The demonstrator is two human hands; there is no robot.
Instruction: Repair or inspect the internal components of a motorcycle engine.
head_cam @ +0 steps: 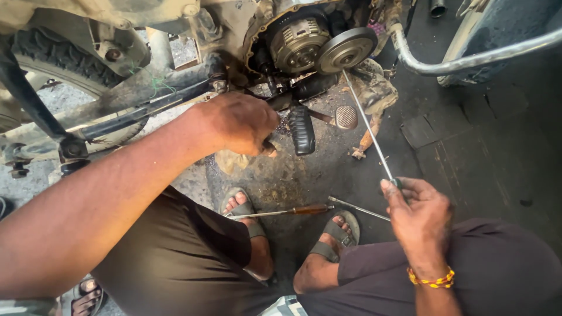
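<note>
Down low, we squat by a motorcycle engine (304, 41) with its side cover off. Our right hand (418, 219) is closed round the handle of a long rod (367, 126), likely a screwdriver; its tip meets the round clutch plate (346, 50). The rod is thin steel, stiff and light, and we judge it best held at the handle, since the shaft looks oily and slick. Our left hand (240, 123) is curled shut near the footpeg (302, 130); what it grips is hidden, possibly a lever. A second screwdriver (281, 212) and a bare rod (358, 209) lie between our sandalled feet. The floor (480, 152) is dark, greasy concrete. The rear tyre (58, 61) sits left, and a chrome pipe (468, 58) curves right.
</note>
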